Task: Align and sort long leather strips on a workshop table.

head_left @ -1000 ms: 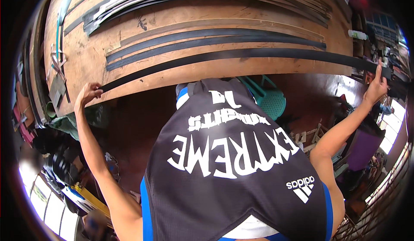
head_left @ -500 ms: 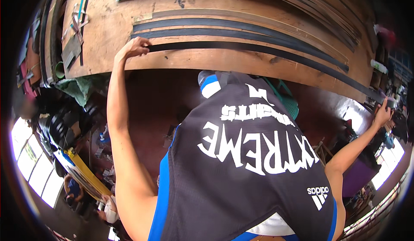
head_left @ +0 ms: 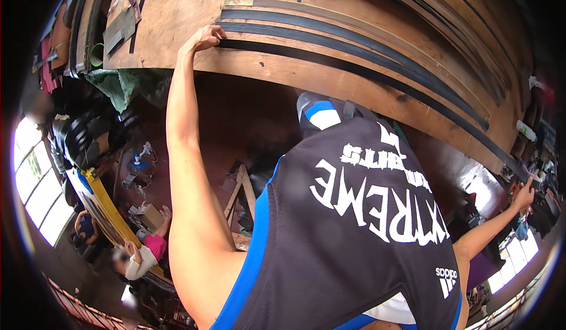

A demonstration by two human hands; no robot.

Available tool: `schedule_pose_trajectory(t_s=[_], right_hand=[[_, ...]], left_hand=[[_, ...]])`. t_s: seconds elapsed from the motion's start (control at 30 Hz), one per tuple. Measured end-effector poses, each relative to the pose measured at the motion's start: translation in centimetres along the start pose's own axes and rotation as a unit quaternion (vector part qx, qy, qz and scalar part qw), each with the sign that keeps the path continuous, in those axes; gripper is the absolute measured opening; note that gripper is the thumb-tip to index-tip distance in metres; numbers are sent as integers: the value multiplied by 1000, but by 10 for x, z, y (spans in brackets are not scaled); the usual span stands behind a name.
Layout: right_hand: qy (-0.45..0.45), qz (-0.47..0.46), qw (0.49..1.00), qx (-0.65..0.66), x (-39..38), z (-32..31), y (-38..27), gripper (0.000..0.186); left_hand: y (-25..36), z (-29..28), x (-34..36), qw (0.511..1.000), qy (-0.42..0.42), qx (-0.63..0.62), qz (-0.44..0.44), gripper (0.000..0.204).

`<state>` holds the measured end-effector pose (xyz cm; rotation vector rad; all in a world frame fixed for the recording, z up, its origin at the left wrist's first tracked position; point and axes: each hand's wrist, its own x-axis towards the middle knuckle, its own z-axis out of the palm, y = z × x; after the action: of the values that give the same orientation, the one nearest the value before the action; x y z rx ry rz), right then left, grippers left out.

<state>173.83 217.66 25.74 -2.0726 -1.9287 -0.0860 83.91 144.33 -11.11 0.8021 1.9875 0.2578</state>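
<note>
Strip (head_left: 333, 61), black, ran along the tabletop (head_left: 171, 11); left hand (head_left: 203, 38) pinched one end, right hand (head_left: 523, 194) held the other past the edge, both grips narrow.

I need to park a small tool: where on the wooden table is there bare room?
The wooden table is bare between the flat gray scraps at far left and the left hand; a narrow band runs between the held black strip and the table's near edge. Crowded: toward the right, where dark gray strips converge.

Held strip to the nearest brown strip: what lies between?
In the head view, two dark strips lie on the table between the held strip and that brown strip.
</note>
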Motion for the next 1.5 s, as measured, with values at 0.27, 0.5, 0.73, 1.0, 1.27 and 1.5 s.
schedule_pose_trajectory(t_s=[0.27, 0.5, 0.73, 1.0, 1.27, 1.5], right_hand=[[-17, 60, 979, 194, -3, 16, 3, 49], [-229, 172, 763, 580, 86, 34, 96, 17], [-157, 245, 661, 692, 81, 85, 97, 29], [-245, 207, 754, 573, 55, 128, 107, 47], [-139, 257, 862, 415, 17, 206, 68, 25], [-99, 288, 853, 424, 26, 225, 68, 25]], left_hand=[[-20, 4, -23, 992, 32, -119, 3, 37], [-6, 33, -8, 968, 230, 51, 84, 13], [-4, 13, -68, 934, 355, -4, -31, 17], [38, 6, -30, 872, 487, 49, 31, 16], [17, 20, -10, 902, 429, -40, 4, 20], [31, 20, -27, 919, 376, -116, -37, 32]])
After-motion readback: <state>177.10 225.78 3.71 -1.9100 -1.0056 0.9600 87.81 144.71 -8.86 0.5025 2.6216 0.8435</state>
